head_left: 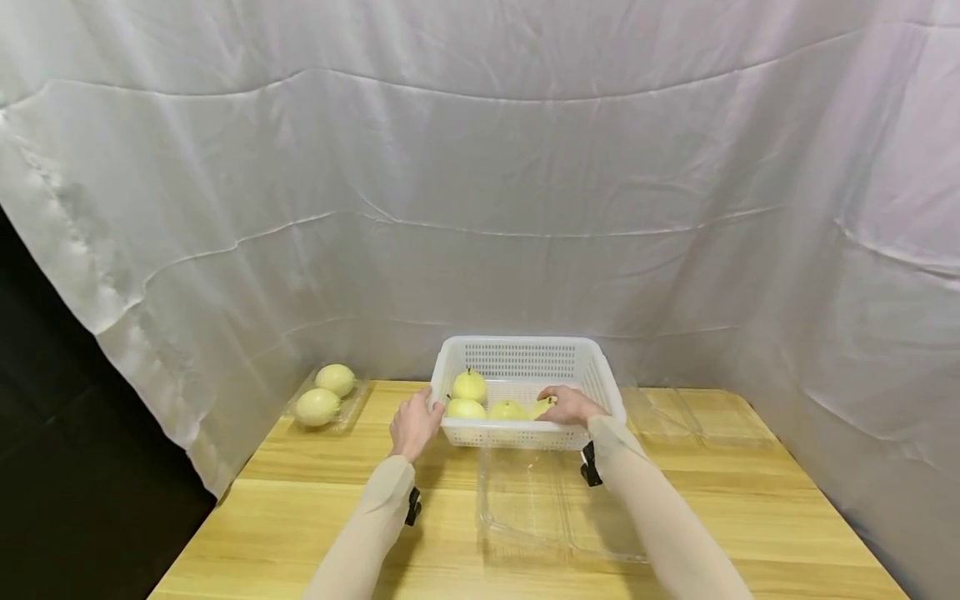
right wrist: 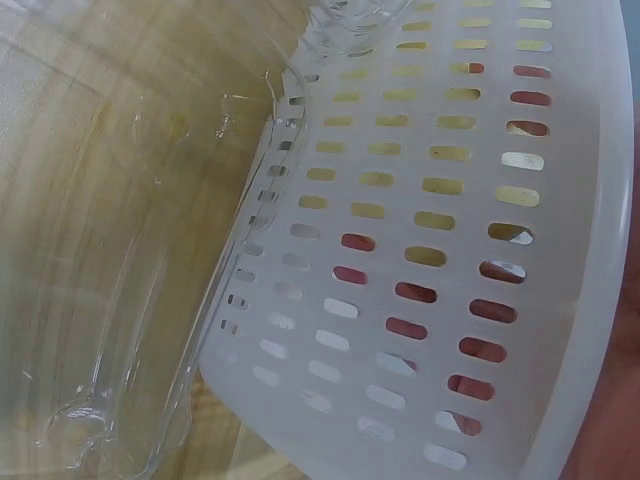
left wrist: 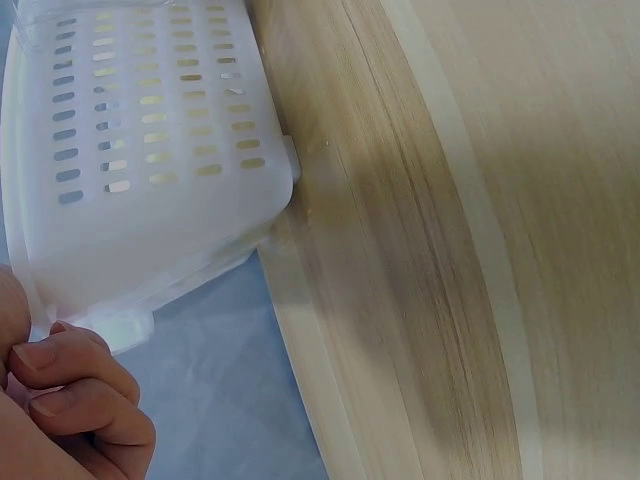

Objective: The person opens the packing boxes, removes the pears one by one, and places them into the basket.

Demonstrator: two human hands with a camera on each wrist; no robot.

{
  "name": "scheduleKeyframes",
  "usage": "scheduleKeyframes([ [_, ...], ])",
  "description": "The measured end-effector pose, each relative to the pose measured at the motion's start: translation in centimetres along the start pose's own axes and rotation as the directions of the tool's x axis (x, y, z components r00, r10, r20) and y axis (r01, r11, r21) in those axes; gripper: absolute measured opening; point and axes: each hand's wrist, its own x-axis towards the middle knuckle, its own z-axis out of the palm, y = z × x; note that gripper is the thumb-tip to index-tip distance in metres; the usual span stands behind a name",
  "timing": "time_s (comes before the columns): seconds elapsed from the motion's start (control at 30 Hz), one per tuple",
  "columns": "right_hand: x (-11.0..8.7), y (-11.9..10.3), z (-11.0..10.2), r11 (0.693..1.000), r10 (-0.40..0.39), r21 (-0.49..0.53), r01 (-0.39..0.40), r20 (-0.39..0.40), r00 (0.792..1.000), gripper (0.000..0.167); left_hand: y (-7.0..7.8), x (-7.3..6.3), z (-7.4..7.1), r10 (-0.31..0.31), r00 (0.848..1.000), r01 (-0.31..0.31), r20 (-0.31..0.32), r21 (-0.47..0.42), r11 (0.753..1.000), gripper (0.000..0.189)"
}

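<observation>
A white slotted plastic basket (head_left: 517, 341) stands before me with several yellow pears (head_left: 469, 386) in it, mostly toward its left and near side. At its left end my left hand (head_left: 414, 427) grips the rim; the left wrist view shows curled fingers (left wrist: 85, 395) right at the basket's edge. My right hand (head_left: 572, 407) reaches over the near wall and holds a pear (head_left: 541, 408) inside. In the right wrist view, parts of that hand show through the slots of the basket wall (right wrist: 400, 240).
An open clear plastic clamshell box (head_left: 525, 500) lies in front of the basket. Another clear box (head_left: 720, 417) lies to the right. At left, two yellow fruits (head_left: 317, 407) sit in a clear tray (head_left: 351, 408). A pale curtain (head_left: 525, 167) hangs behind the wooden table (head_left: 285, 517).
</observation>
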Motion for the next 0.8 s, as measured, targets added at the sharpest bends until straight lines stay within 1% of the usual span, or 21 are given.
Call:
scheduleKeyframes([
  [0.17,0.0,0.2,0.0,1.0,-0.015,0.008,0.015,0.017,1.0,0.051,0.1,0.0,-0.1,0.0,1.0,0.0,0.0,-0.004,1.0,0.049],
  [0.23,-0.1,0.2,-0.1,0.999,-0.033,-0.004,0.033,0.023,0.999,0.05,0.1,0.0,-0.1,0.0,1.0,0.0,0.006,-0.006,1.0,0.05],
  [0.3,-0.2,0.2,-0.3,0.999,-0.049,0.005,0.049,0.026,0.998,0.048,0.0,0.1,-0.2,-0.002,1.0,0.002,0.005,-0.004,1.0,0.05],
  [0.43,-0.7,0.6,-0.5,0.995,-0.095,0.006,0.095,0.013,0.995,0.043,0.1,0.3,0.1,-0.011,1.0,0.011,0.004,-0.004,1.0,0.05],
  [0.5,-0.9,0.6,-0.6,0.994,-0.11,0.001,0.11,-0.009,0.994,0.042,0.1,0.4,0.1,-0.011,1.0,0.011,0.001,-0.007,1.0,0.049],
  [0.63,-1.3,0.8,-0.5,0.991,-0.133,-0.038,0.13,-0.086,0.987,0.04,0.1,0.5,0.2,-0.009,1.0,0.01,0.008,-0.011,1.0,0.05],
  [0.8,-2.3,1.2,0.0,0.983,-0.167,-0.109,0.151,-0.167,0.972,0.048,-0.1,0.4,0.1,-0.015,1.0,0.015,0.009,-0.014,1.0,0.051],
])
